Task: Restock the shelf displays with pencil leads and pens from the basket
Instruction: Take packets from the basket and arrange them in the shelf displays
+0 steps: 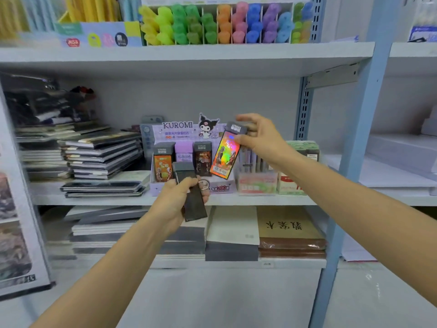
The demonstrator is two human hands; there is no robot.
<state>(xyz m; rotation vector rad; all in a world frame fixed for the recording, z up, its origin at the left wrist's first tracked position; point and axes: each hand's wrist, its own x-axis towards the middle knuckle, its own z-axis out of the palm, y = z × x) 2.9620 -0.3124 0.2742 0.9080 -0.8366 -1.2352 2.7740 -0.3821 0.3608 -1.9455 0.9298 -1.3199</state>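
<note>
A purple Kuromi display box (165,131) stands on the middle shelf and holds three upright lead cases: an orange one (162,165), a purple one (184,151) and a dark one (203,159). My right hand (257,136) pinches a holographic pencil lead case (224,157) by its grey cap, tilted, over the right end of the display. My left hand (181,200) grips a dark lead case (191,197), grey cap up, just in front of the display. No basket is in view.
Stacked notebooks (101,152) lie left of the display. Pen boxes (257,171) stand to its right. Coloured highlighters (212,24) fill the top shelf. Pads and a brown book (288,226) lie on the lower shelf. A blue upright (347,162) bounds the bay.
</note>
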